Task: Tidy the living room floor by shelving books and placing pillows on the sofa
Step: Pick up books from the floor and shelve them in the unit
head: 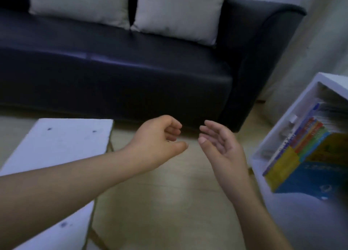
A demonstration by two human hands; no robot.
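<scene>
The left hand [160, 142] and right hand [220, 146] hang close together in mid-air, fingertips near each other but apart. The left hand's fingers are loosely curled toward the thumb and hold nothing. The right hand is relaxed, with its fingers nearly straight and its palm turned toward the left hand, and it is also empty.

Beyond both hands stands a dark leather sofa [113, 70]. On its seat, leaning against the backrest, is one cream square fabric pillow [79, 2] far ahead of the left hand. A second cream square fabric pillow [178, 12] sits just beside it, ahead of the gap between the hands.

To the right of the right hand is a white box-shaped shelf [282, 129]. Packed together inside it are colourful paperback books [305, 155] with blue, red, orange, green and yellow spines and a blue cover facing out.

Under the left forearm, to the left of the left hand, lies a white flat-topped bench [62, 136] with a few small dark marks. Below the hands shows a pale beige floor [169, 193].
</scene>
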